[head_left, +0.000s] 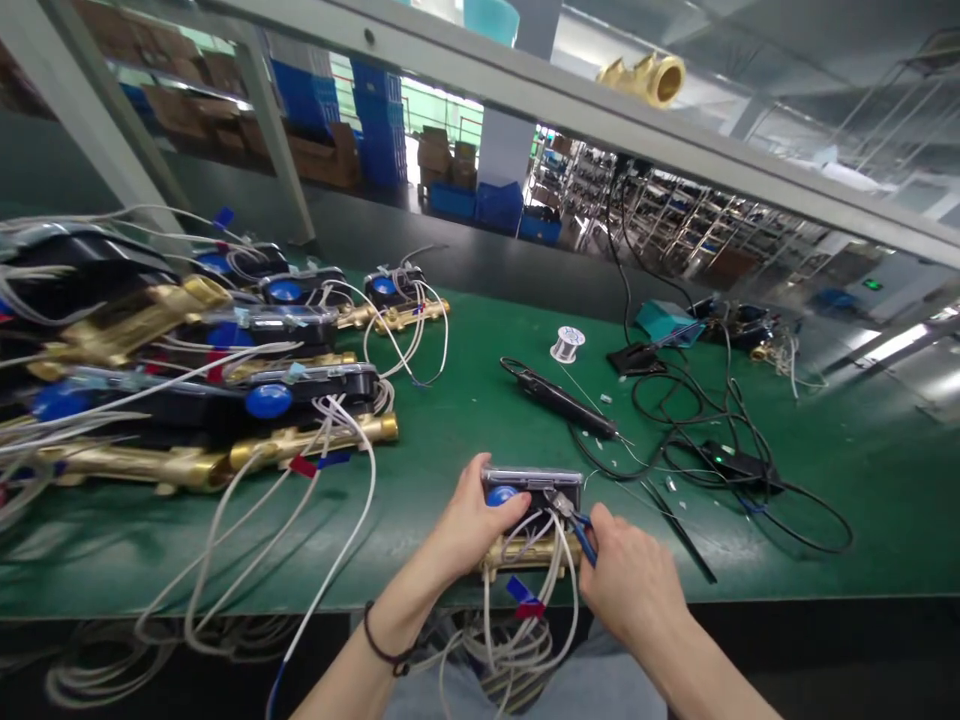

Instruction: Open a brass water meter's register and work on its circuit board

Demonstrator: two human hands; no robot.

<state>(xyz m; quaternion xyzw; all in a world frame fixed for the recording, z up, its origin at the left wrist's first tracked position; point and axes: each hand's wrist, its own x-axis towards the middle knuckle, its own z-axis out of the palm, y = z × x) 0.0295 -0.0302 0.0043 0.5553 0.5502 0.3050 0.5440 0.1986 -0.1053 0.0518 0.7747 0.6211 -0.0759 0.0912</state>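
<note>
At the front edge of the green bench sits a water meter [532,480] with a black housing, a clear lid edge and a blue round button, on a brass pipe body [525,552]. My left hand [480,520] grips its left side, thumb near the blue button. In my right hand [634,565] is a pair of blue-handled cutting pliers [574,520], their jaws at the housing's front by the white cables. Whether the jaws touch a wire cannot be made out. White cables [559,560] with blue and red tags hang from the meter over the edge into my lap.
More brass meters [315,435] with trailing cables crowd the left side. A solder spool [567,344], a black soldering tool [566,403], tangled black cords [739,465] and a thin black rod [681,530] lie to the right. A metal shelf beam [465,60] crosses above.
</note>
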